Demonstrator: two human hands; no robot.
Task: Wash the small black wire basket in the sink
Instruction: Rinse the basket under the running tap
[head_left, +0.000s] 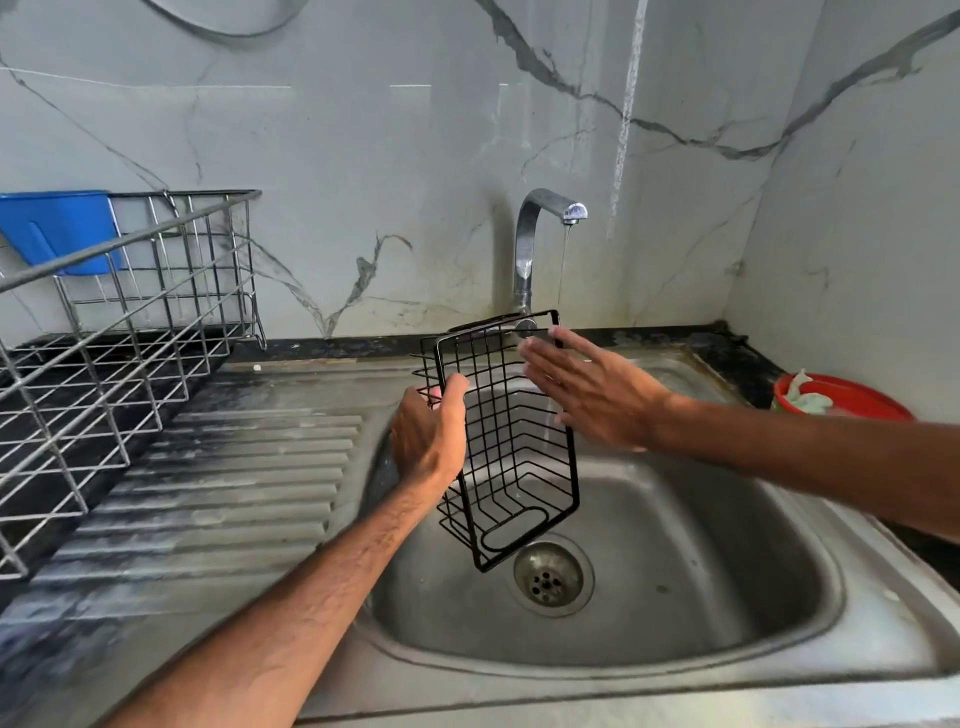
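From the head view, my left hand (428, 431) hides its fingertips behind the wires, and my right forearm cuts off part of the red bowl (844, 397) at 3 o'clock. I count one black wire basket (506, 441) and one tap (535, 234), which is running. The basket hangs tilted over the sink (701, 571). My left hand grips its 9 o'clock rim, and my right hand (587, 389) lies flat, fingers straight, at its 2 o'clock edge.

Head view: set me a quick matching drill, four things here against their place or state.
1 basket
2 tap
3 bowl
4 rack

A running
B on the counter, right of the sink
C held over the sink by the left hand
D on the counter, left of the sink

Pairs: 1-C, 2-A, 3-B, 4-D
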